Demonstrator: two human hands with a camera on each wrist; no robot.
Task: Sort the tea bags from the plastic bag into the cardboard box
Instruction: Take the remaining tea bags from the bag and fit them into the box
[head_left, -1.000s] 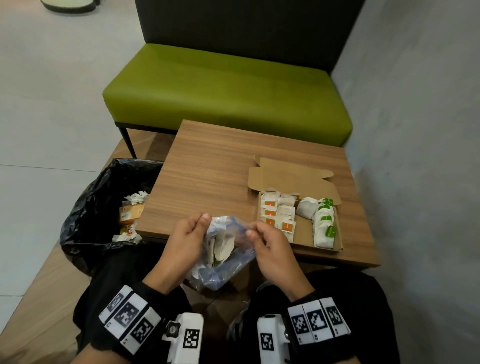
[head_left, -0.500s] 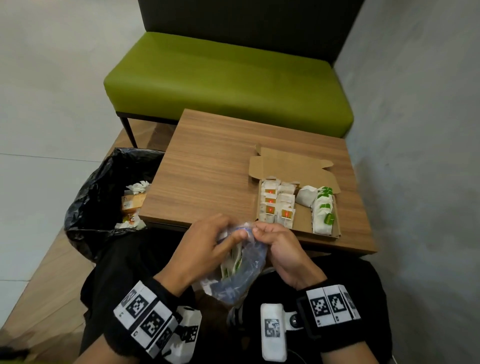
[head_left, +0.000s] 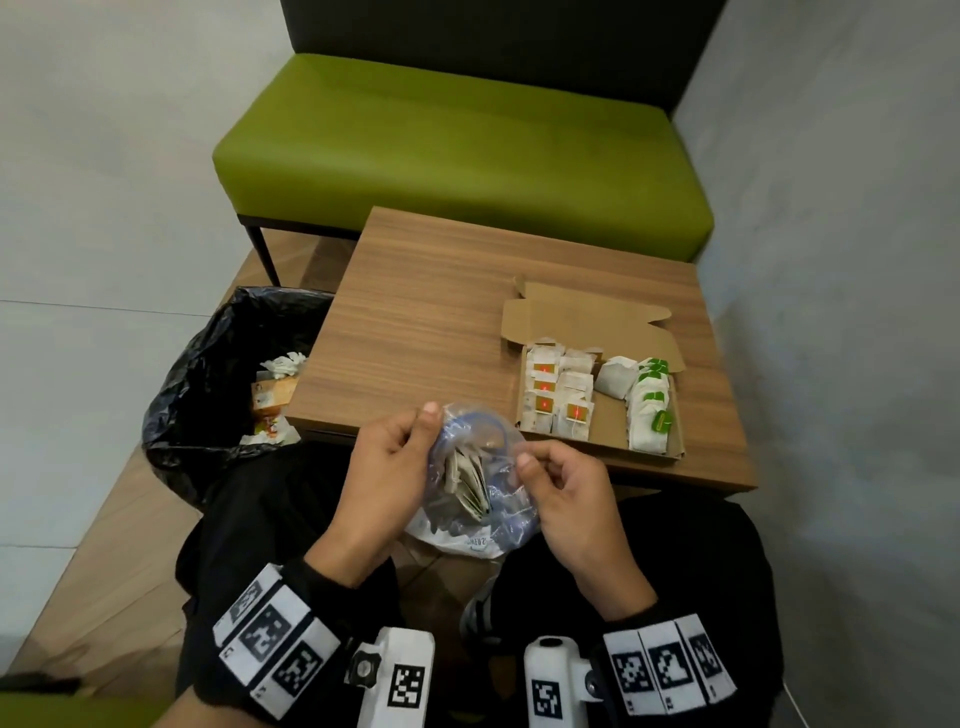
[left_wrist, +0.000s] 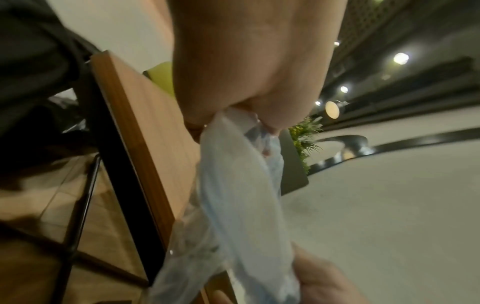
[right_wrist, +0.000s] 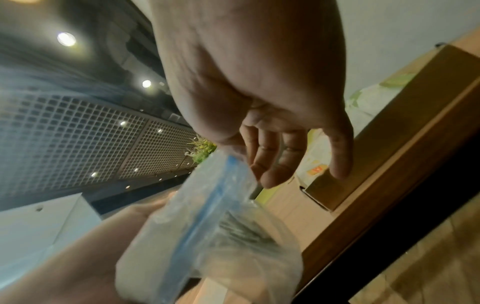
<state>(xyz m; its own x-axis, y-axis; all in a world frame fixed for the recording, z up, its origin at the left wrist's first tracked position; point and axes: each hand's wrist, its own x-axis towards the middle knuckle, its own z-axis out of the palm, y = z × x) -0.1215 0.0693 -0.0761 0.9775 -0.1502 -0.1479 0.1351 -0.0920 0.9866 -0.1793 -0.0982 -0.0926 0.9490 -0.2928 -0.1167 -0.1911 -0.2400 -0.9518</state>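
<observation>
A clear plastic bag (head_left: 480, 483) with a blue zip strip hangs over my lap, its mouth pulled apart. My left hand (head_left: 395, 457) pinches the bag's left lip (left_wrist: 241, 127). My right hand (head_left: 550, 478) pinches the right lip (right_wrist: 228, 162), its other fingers (right_wrist: 272, 164) loosely spread. Several tea bags (head_left: 467, 480) stand inside the plastic bag. The open cardboard box (head_left: 587, 322) lies on the wooden table (head_left: 415, 322), to the right. It holds red-tagged tea bags (head_left: 558, 395) on its left and green-tagged tea bags (head_left: 649, 405) on its right.
A bin lined with a black bag (head_left: 208, 384) stands left of the table with wrappers in it. A green bench (head_left: 457, 150) stands behind the table. A grey wall (head_left: 841, 260) runs along the right side.
Both hands have drawn apart and lifted a little, pulling the bag's mouth wide. Half a second ago the fingers were close together at the bag's top.
</observation>
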